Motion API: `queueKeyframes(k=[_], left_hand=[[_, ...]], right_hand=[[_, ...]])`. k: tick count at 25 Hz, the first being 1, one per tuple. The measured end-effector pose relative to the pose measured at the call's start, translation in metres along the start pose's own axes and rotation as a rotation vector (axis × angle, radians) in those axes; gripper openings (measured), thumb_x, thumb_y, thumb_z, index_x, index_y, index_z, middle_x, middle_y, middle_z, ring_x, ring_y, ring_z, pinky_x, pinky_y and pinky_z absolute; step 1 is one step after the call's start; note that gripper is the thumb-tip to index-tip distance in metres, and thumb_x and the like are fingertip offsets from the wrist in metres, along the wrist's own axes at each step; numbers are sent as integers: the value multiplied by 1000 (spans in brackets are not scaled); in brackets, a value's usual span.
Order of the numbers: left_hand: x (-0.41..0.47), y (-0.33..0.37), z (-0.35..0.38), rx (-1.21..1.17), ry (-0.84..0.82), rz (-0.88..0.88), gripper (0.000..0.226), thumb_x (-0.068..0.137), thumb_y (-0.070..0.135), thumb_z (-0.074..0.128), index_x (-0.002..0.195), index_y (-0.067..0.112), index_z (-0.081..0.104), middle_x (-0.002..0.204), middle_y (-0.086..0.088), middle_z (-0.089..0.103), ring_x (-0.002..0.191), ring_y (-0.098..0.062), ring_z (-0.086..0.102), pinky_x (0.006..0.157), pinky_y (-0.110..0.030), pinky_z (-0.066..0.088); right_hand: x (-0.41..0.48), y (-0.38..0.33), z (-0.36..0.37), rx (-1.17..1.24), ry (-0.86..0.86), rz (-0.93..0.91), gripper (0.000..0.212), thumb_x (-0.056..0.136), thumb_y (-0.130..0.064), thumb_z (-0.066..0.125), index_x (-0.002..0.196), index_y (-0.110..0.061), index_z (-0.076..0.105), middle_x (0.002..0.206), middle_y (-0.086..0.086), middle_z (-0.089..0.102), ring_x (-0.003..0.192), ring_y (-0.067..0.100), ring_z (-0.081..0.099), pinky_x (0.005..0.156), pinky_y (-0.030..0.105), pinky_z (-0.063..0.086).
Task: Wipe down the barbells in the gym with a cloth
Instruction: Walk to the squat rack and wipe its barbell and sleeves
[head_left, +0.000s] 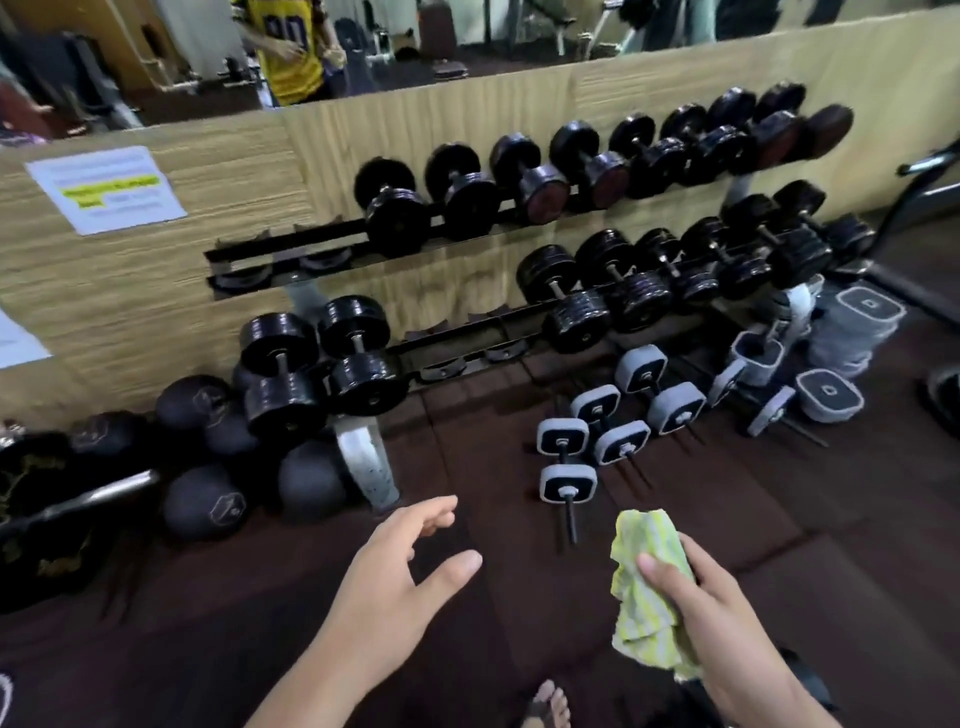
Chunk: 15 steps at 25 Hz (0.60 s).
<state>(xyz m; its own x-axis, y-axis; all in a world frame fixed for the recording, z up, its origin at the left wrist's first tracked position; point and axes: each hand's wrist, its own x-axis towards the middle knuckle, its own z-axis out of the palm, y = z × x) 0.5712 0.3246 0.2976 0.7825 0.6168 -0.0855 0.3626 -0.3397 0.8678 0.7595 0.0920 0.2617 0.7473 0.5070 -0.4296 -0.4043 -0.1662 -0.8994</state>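
The cloth (649, 587), yellow-green and bunched, sits in the right hand (727, 623), whose fingers are closed around it, in front of the rack (332, 236); the left hand (395, 582) is spread open and empty beside it. No weight is touched yet, so this looks like the approach, and the next move calls for reaching a handle. The rack carries about eighteen black dumbbells (395, 200) on three tiers; three grey-ended ones (566, 462) lie on the floor before it.

Obscured and illegible items, dumbbell rack area

Print on wall notice (106, 188) blurred, unreadable. Second sheet (18, 338) cut by left edge. Cloth (649, 587) partly covered by right hand (727, 623). Far dumbbells (769, 124) smeared; markings indistinct.
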Motion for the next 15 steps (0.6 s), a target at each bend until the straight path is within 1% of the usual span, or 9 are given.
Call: queueKeyframes(k=[2, 4, 7, 11, 13, 15], left_hand=[[57, 12, 10, 16, -25, 10, 58, 73, 65, 66, 128, 51, 54, 123, 30, 60, 124, 8, 50, 106, -32, 44], [108, 30, 19, 29, -75, 28, 59, 72, 66, 65, 128, 52, 53, 124, 30, 60, 124, 8, 50, 106, -31, 43], [172, 51, 36, 60, -157, 63, 55, 76, 61, 67, 128, 52, 52, 124, 31, 58, 125, 8, 49, 107, -30, 43], [268, 75, 70, 77, -293, 138, 53, 75, 62, 66, 125, 55, 51, 122, 31, 59, 122, 9, 51, 104, -29, 44], [317, 85, 90, 59, -386, 167, 51, 77, 58, 68, 126, 56, 51, 123, 30, 59, 122, 10, 50, 104, -30, 44], [361, 92, 110, 52, -460, 205, 53, 77, 60, 68, 127, 55, 50, 124, 29, 59, 122, 10, 50, 105, -30, 43]], right_hand=[[45, -17, -11, -4, 63, 11, 12, 95, -17, 69, 100, -24, 77, 104, 25, 75, 104, 48, 70, 81, 57, 62], [82, -40, -20, -22, 96, 12, 10, 95, -19, 69, 99, -24, 77, 100, 22, 77, 101, 45, 72, 87, 60, 59], [120, -71, -35, -28, 159, 1, 14, 95, -20, 69, 106, -25, 75, 97, 14, 80, 97, 37, 75, 88, 54, 60], [159, -97, -62, 48, 301, -9, 15, 94, -20, 70, 108, -21, 76, 102, 17, 78, 101, 41, 73, 90, 58, 58], [177, -106, -78, 78, 411, -9, 15, 94, -18, 69, 107, -20, 76, 101, 15, 79, 97, 38, 75, 85, 53, 59], [191, -114, -90, 110, 508, -4, 15, 95, -16, 68, 106, -20, 77, 97, 15, 80, 90, 33, 76, 75, 43, 62]])
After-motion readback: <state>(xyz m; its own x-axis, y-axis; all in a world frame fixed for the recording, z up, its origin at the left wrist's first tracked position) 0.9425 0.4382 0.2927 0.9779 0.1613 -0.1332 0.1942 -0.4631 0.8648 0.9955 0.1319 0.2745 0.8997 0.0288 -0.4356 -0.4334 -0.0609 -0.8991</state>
